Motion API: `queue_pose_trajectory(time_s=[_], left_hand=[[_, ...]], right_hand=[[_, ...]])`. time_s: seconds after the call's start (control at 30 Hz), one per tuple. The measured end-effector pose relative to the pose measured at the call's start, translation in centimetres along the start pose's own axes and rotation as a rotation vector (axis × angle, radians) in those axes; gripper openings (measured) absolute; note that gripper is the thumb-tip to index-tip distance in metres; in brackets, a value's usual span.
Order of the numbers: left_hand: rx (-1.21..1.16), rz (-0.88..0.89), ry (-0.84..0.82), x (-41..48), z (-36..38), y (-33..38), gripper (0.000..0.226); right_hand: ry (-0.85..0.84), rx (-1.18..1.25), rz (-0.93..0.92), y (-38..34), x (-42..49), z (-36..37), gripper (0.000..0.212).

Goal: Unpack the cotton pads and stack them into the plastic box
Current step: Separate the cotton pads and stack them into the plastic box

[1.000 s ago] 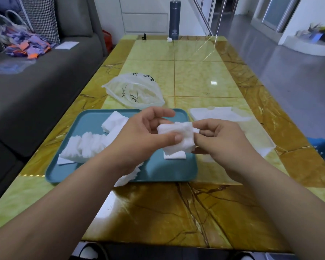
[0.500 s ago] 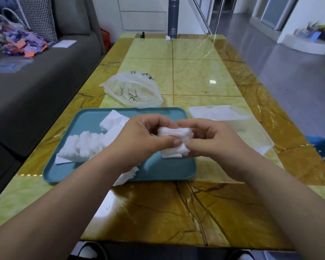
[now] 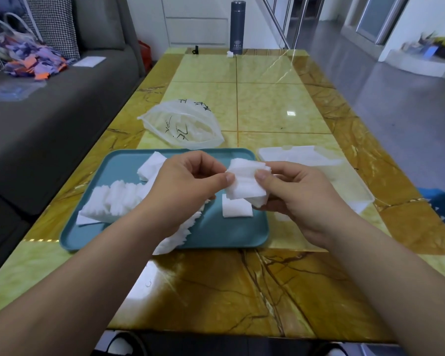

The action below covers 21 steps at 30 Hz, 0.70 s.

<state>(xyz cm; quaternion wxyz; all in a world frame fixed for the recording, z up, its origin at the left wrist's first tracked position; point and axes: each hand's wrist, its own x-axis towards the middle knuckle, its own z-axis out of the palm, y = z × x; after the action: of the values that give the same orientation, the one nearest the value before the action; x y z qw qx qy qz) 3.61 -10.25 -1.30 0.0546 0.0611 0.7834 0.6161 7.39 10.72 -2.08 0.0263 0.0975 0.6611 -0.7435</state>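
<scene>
Loose cotton pads [image 3: 113, 201] lie heaped on our teal tray [image 3: 216, 236]. Above it, our left hand [image 3: 188, 191] pinches one edge of a small pad stack [image 3: 244, 185]; our right hand [image 3: 301, 201] grips the other. The plastic box [image 3: 357, 179] sits just beside the tray.

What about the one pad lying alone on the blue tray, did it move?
No. The lone pad lies where it did, just as close to the right rim of the tray.
</scene>
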Motion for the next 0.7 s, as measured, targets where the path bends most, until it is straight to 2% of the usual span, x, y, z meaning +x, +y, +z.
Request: queue_pose_trajectory(time_s=[0.17,0.27,0.4,0.6,0.7], left_hand=[[-0.065,0.047,0.001,0.0,-1.0,1.0,0.012],[-0.112,0.06,-0.082,-0.1,-1.3,1.4,0.012],[0.03,0.087,-0.145,-0.1,-0.9,1.2,0.011],[0.125,0.11,-0.118,0.3,-0.8,0.5,0.009],[0.231,0.138,-0.084,-0.2,-0.9,0.0,0.023]], right_hand=[[0.07,0.03,0.027,0.2,0.5,-0.5,0.024],[0.036,-0.046,-0.005,0.2,0.3,-0.5,0.018],[-0.053,-0.169,-0.061,-0.1,-0.2,-0.1,0.021],[-0.129,-0.248,-0.097,0.0,-0.3,-0.2,0.024],[-0.154,-0.275,-0.101,0.0,-0.5,-0.1,0.026]])
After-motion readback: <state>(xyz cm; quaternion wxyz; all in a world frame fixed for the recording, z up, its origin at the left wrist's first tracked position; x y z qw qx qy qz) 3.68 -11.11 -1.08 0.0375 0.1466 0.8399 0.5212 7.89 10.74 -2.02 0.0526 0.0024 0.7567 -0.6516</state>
